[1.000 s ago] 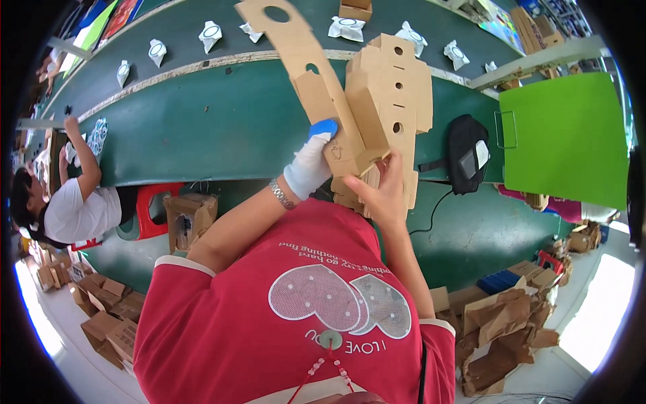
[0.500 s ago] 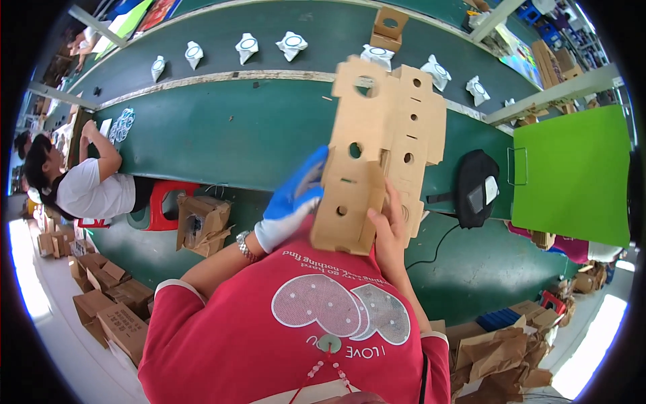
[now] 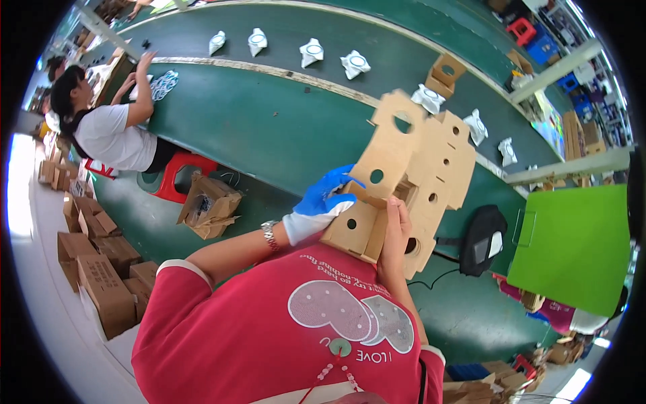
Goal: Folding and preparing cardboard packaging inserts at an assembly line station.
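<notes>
A partly folded brown cardboard box [image 3: 363,237] with round holes is held in front of my chest. Its lower part has raised walls, while a long flap [image 3: 392,138] with a large round hole stretches away over the table. My left hand [image 3: 319,207], in a blue and white glove, grips the box's left wall with bent fingers. My bare right hand [image 3: 396,227] pinches the right wall, thumb near its top edge. Just right of the box, flat cut-out cardboard [image 3: 449,165] with several holes lies on the table and overhangs its near edge.
On the dark belt [image 3: 282,48] beyond the green table [image 3: 229,128] sit several white wrapped pieces [image 3: 354,64] and an open small box [image 3: 445,75]. A black bag [image 3: 482,241] and green panel [image 3: 568,246] are at right. A co-worker [image 3: 121,124] sits left, by a red stool [image 3: 176,178].
My left hand has moved from beside the box onto its left wall, and the box's lower part is folded up more. The whole view has shifted, showing more of the left side.
</notes>
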### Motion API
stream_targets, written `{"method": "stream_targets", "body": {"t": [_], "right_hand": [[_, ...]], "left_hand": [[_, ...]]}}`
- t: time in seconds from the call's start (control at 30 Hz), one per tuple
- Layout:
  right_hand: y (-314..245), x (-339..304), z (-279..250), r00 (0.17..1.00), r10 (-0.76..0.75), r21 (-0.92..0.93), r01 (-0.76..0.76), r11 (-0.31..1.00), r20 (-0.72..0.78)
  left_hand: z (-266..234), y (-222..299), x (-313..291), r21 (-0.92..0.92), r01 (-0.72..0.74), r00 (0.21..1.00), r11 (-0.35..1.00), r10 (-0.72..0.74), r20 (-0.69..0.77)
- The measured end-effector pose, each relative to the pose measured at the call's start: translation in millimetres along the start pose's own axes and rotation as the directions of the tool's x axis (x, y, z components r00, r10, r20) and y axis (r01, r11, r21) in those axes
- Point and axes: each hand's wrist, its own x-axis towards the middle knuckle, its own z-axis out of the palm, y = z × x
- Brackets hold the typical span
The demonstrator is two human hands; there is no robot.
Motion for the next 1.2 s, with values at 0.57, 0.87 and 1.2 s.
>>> {"method": "stream_targets", "body": {"t": [0.57, 0.87, 1.2], "right_hand": [[13, 6, -46, 0.955, 0.003, -0.216, 0.064, 0.974, 0.295], [-58, 27, -44, 0.809, 0.265, -0.394, -0.044, 0.918, 0.525], [-54, 28, -51, 0.823, 0.322, -0.79, 0.226, 0.57, 0.468]], "left_hand": [[-45, -2, 14, -0.048, 0.414, 0.883, 0.909, -0.389, 0.261], [-24, 39, 76, 0.387, 0.386, 0.517, 0.837, -0.544, 0.661], [28, 45, 104, 0.913, -0.113, 0.484, 0.393, -0.78, 0.396]]}}
